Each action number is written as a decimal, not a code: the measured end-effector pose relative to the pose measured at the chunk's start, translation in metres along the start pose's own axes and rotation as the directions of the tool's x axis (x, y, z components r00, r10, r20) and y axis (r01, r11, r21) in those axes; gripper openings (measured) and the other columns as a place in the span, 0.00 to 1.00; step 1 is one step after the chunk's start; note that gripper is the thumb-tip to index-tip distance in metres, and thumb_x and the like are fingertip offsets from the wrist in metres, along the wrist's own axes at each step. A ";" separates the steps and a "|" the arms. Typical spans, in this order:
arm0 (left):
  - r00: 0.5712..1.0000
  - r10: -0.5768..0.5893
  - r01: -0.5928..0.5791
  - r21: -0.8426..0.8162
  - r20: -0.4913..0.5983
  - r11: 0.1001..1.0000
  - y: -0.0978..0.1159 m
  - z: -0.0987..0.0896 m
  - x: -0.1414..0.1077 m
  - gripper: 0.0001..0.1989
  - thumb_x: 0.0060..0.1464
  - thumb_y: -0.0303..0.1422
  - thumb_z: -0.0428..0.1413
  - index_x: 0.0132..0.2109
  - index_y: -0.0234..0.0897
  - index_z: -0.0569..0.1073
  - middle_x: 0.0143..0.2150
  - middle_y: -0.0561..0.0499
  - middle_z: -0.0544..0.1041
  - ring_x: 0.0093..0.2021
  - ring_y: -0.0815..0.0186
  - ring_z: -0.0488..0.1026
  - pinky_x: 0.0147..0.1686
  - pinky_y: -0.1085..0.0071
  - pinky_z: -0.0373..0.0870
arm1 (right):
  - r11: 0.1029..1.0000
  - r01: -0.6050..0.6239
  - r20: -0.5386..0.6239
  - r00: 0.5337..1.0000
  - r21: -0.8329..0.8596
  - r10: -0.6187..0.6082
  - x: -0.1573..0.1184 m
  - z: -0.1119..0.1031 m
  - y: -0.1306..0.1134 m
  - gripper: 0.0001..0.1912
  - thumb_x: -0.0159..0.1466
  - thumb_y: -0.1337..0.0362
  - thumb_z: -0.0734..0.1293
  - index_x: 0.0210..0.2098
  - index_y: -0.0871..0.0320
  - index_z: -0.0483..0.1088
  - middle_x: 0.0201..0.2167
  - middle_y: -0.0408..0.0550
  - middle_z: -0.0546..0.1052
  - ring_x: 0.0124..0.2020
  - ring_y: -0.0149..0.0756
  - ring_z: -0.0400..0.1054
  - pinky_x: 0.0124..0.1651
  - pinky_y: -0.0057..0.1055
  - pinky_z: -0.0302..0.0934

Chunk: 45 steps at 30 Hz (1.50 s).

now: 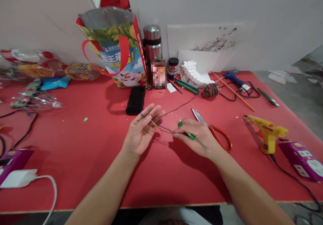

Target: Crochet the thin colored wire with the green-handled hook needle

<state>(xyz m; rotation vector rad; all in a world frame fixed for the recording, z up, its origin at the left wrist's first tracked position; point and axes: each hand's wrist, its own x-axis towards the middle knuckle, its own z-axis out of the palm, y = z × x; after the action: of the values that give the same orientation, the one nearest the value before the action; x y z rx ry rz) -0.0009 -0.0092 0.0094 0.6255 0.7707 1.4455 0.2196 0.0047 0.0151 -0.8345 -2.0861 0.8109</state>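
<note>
Yarn [181, 106], variegated, drawn out above the red worktop [83, 151]. One strand leads from the ball of yarn [211, 90] near the rear towards the left hand [141, 130]; another length spans the gap between the two hands. Left hand: palm up, fingers extended, yarn passing about them; whether the thumb clamps it cannot be told. Right hand [194, 136]: grip closed around a green-handled tool [191, 136], its slender shaft pointing back towards the wrist, fingertips together at the strand. Stage, as judged: early. Done: yarn led out and placed about the left fingers. Left: no worked fabric is discernible, and much yarn is wound in the ball. Scissors [210, 127] lie unheld beside the right hand.
</note>
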 end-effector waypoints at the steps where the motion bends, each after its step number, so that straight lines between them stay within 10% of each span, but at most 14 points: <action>1: 1.000 0.005 -0.005 -0.008 -0.013 1.000 0.001 -0.001 0.001 0.15 0.59 0.30 0.63 0.52 0.48 0.82 0.58 0.50 0.82 0.54 0.60 0.81 0.54 0.65 0.77 | 0.998 0.018 0.057 0.998 -0.062 -0.014 -0.001 0.000 -0.002 0.10 0.71 0.63 0.68 0.35 0.57 0.79 0.30 0.47 0.75 0.31 0.34 0.70 0.35 0.30 0.61; 7: 0.998 0.003 -0.011 0.126 0.063 0.992 0.009 -0.003 0.000 0.13 0.59 0.29 0.63 0.51 0.44 0.84 0.53 0.48 0.85 0.47 0.61 0.84 0.56 0.62 0.77 | 0.951 0.044 0.348 0.935 -0.306 0.069 -0.006 0.011 -0.009 0.09 0.69 0.68 0.66 0.37 0.57 0.79 0.32 0.47 0.73 0.26 0.31 0.64 0.30 0.31 0.51; 12: 0.989 -0.030 -0.060 0.585 0.143 0.809 0.030 -0.013 -0.002 0.15 0.62 0.35 0.63 0.55 0.40 0.83 0.53 0.45 0.84 0.61 0.54 0.77 0.67 0.55 0.67 | 0.924 0.023 0.375 0.918 -0.381 0.132 -0.006 0.012 -0.006 0.10 0.70 0.67 0.65 0.37 0.58 0.78 0.33 0.47 0.72 0.26 0.31 0.62 0.30 0.31 0.45; 25: 0.973 -0.168 -0.067 0.892 0.158 0.447 0.061 -0.023 -0.008 0.15 0.64 0.40 0.60 0.55 0.45 0.82 0.59 0.47 0.80 0.61 0.51 0.77 0.64 0.54 0.71 | 0.912 -0.052 0.379 0.898 -0.407 0.221 -0.005 0.015 0.000 0.12 0.73 0.63 0.63 0.37 0.59 0.76 0.35 0.48 0.72 0.28 0.30 0.60 0.31 0.32 0.42; 35: 0.935 -0.225 0.099 0.406 0.276 0.908 0.047 -0.004 -0.019 0.16 0.62 0.31 0.63 0.56 0.44 0.82 0.48 0.42 0.86 0.38 0.60 0.85 0.32 0.73 0.80 | 0.950 -0.050 0.338 0.928 -0.307 0.158 -0.004 0.023 0.002 0.15 0.74 0.62 0.62 0.37 0.62 0.77 0.32 0.49 0.71 0.30 0.33 0.62 0.34 0.30 0.48; 45: 0.938 -0.204 0.158 0.175 0.281 0.972 0.018 -0.002 -0.009 0.19 0.63 0.26 0.61 0.60 0.38 0.79 0.44 0.41 0.86 0.26 0.75 0.72 0.32 0.77 0.72 | 0.994 -0.098 0.222 0.971 0.042 0.087 0.002 0.011 -0.008 0.12 0.74 0.60 0.64 0.44 0.60 0.78 0.35 0.50 0.80 0.35 0.35 0.72 0.41 0.30 0.60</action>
<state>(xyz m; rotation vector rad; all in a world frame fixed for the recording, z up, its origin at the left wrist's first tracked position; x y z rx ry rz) -0.0130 -0.0172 0.0232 0.8437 0.6824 1.0987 0.2074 -0.0009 0.0161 -0.8514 -2.2195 1.0456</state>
